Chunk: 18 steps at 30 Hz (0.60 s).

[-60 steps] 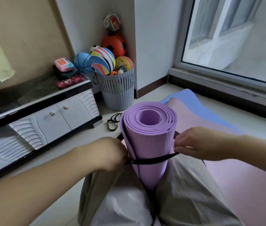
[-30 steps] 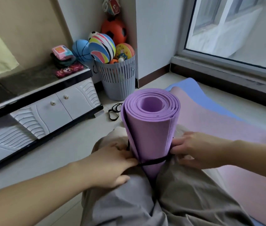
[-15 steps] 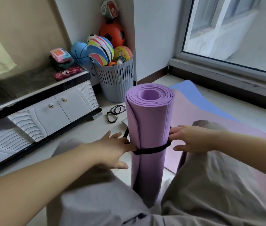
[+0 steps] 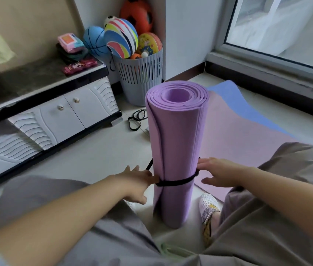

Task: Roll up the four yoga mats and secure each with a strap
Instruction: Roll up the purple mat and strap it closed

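A rolled purple yoga mat [image 4: 178, 135] stands upright on the floor between my knees. A black strap [image 4: 176, 182] circles its lower part, with a loose end sticking up at the left. My left hand [image 4: 134, 181] is at the mat's left side, fingers spread, fingertips touching the strap. My right hand [image 4: 217, 173] is at the right side, fingers straight, fingertips on the strap and mat. A pink mat [image 4: 234, 131] lies flat behind the roll, on top of a blue mat [image 4: 234, 100].
More black straps [image 4: 137, 120] lie on the floor behind the roll. A grey basket [image 4: 140, 73] full of balls stands in the corner. A low white cabinet [image 4: 65, 116] runs along the left. A window sill [image 4: 267, 73] borders the right.
The roll went from my lap to standing on the floor. The strap sits lower on it now. Both hands have loosened from gripping the strap to straight fingers.
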Available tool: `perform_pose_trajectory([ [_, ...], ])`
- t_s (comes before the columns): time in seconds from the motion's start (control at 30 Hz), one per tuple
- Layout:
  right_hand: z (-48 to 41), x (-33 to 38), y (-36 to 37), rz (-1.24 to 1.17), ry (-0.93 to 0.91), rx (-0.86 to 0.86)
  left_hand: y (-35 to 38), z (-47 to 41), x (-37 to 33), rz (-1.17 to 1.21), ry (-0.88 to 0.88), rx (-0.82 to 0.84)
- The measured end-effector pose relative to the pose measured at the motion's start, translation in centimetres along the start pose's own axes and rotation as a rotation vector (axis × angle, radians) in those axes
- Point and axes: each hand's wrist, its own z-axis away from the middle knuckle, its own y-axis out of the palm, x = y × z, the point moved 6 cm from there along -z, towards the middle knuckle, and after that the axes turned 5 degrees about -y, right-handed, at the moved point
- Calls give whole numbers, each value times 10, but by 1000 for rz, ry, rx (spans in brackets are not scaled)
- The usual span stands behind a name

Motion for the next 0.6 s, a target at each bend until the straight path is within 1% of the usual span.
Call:
perform_pose_trajectory([
  [0.13, -5, 4, 9, 54, 27, 8, 16, -8, -7, 30, -13, -7],
  [0.23, 1, 5, 40, 78, 55, 111, 35, -14, -5, 61, -29, 22],
  [0.33, 3, 10, 50, 124, 28, 131, 44, -17, -1, 82, -41, 30],
  [0.4, 3, 11, 45, 149, 19, 75, 38, -17, -2, 21, -33, -5],
  [0.5, 4, 19, 43, 78, -16, -77, 27, -17, -5, -119, -14, -77],
  [0.6, 1, 30, 39, -5, -24, -214, 22, -18, -3, -135, 0, -121],
])
